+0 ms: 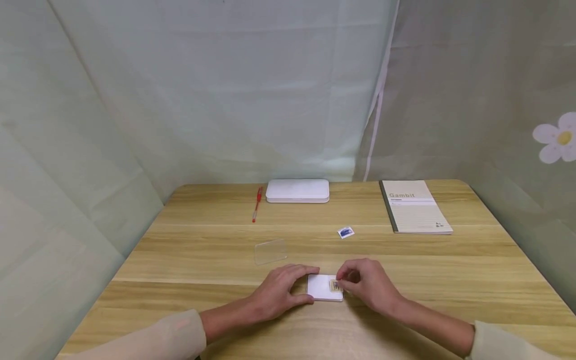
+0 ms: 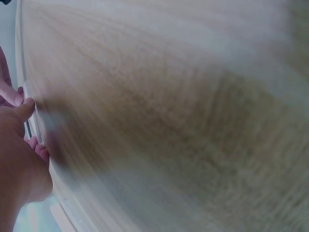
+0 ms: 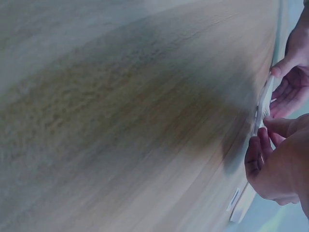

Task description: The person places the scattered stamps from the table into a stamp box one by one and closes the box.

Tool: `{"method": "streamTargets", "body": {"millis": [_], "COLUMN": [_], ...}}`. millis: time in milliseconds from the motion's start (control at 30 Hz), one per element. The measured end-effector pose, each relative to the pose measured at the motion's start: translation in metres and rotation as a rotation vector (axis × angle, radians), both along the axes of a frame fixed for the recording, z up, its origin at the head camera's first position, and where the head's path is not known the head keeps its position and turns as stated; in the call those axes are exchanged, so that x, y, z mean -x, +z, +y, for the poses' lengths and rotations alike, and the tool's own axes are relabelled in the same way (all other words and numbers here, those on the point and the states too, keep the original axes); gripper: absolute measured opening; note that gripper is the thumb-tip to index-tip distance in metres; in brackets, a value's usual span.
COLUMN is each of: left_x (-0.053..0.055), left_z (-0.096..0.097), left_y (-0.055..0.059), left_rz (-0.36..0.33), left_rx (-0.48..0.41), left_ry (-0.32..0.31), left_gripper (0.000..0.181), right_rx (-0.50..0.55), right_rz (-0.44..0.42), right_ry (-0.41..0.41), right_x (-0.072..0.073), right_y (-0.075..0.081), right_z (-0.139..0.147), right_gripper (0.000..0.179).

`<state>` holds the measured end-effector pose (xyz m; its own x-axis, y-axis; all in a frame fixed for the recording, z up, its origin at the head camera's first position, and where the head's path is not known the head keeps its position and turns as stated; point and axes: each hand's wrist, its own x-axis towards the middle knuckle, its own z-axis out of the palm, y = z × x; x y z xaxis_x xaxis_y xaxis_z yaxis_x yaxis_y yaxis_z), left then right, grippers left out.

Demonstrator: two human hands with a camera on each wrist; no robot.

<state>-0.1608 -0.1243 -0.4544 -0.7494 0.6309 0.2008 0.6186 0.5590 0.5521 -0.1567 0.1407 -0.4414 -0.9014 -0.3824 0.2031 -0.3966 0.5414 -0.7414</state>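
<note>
In the head view a small white pad (image 1: pixel 320 287) lies flat on the table near its front. My left hand (image 1: pixel 281 292) grips it at the left end, thumb on the near edge and fingers at the far edge. A small tan postage stamp (image 1: pixel 334 285) with a dark picture overlaps the pad's right part. Its right edge is pinched between the thumb and index finger of my right hand (image 1: pixel 370 285). Both wrist views show the hands edge-on; in the right wrist view the pad (image 3: pixel 263 99) appears as a thin strip between them.
A blue-and-white stamp (image 1: pixel 346 232) lies behind the right hand. A clear plastic sheet (image 1: pixel 271 252) is behind the left hand. Farther back are a red pen (image 1: pixel 257 205), a white case (image 1: pixel 297 191) and a "Gambit" notebook (image 1: pixel 416 207). Curtains (image 1: pixel 252 90) hang around the table.
</note>
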Motion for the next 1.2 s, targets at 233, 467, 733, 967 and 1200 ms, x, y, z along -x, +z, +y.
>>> {"method": "streamTargets", "body": {"millis": [233, 467, 733, 967, 1200], "left_x": [0.000, 0.000, 0.000, 0.000, 0.000], "left_z": [0.000, -0.001, -0.001, 0.000, 0.000], "left_y": [0.000, -0.002, -0.002, -0.003, -0.001], "left_rz": [0.003, 0.026, 0.039, 0.043, 0.042], "left_rx": [0.001, -0.001, 0.005, 0.003, 0.010], "left_ry": [-0.001, -0.010, -0.008, -0.012, -0.008], "left_gripper": [0.059, 0.059, 0.059, 0.059, 0.059], "right_rx": [-0.043, -0.032, -0.033, -0.066, -0.076], "right_rz": [0.058, 0.066, 0.107, 0.136, 0.164], "right_ry": [-0.018, 0.000, 0.046, 0.021, 0.017], "right_x": [-0.003, -0.004, -0.006, -0.007, -0.007], "right_y": [-0.002, -0.004, -0.007, -0.010, -0.012], "right_z": [-0.001, 0.002, 0.004, 0.003, 0.003], "right_gripper": [0.016, 0.014, 0.015, 0.015, 0.017]}}
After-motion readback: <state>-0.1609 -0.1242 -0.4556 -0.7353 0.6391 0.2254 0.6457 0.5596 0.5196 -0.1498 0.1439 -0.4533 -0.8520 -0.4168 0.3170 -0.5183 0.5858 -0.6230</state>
